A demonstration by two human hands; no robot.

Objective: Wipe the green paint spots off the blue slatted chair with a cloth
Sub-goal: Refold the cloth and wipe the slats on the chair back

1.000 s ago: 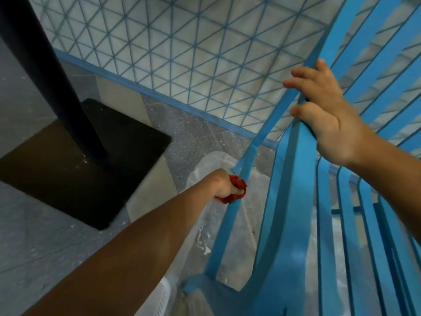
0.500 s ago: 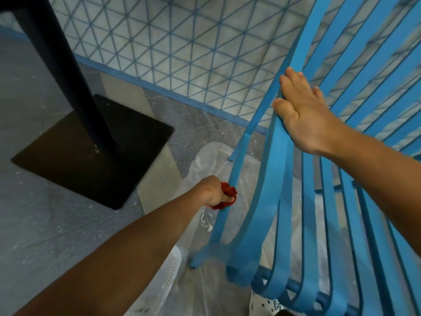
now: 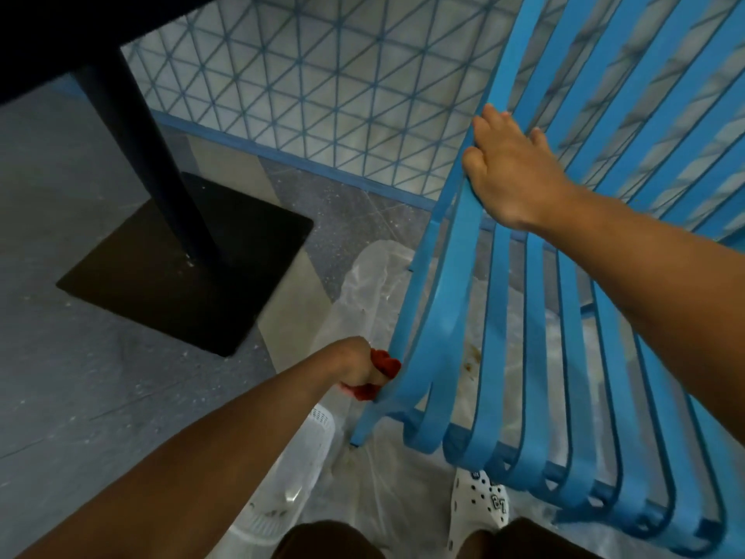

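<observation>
L hand (image 3: 354, 367) grips red cloth (image 3: 381, 375), pressed vs chair (image 3: 536, 336) leg, near-left. R hand (image 3: 510, 171) curls fingers round chair's left edge slat, farther up. Chair fills right, on plastic sheet (image 3: 363, 284).

Blue chair (image 3: 455, 328); red cloth (image 3: 381, 371); black table base (image 3: 161, 284)

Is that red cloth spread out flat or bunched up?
Bunched up: the red cloth shows only as crumpled folds poking out of the left hand, pressed against the blue chair.
</observation>
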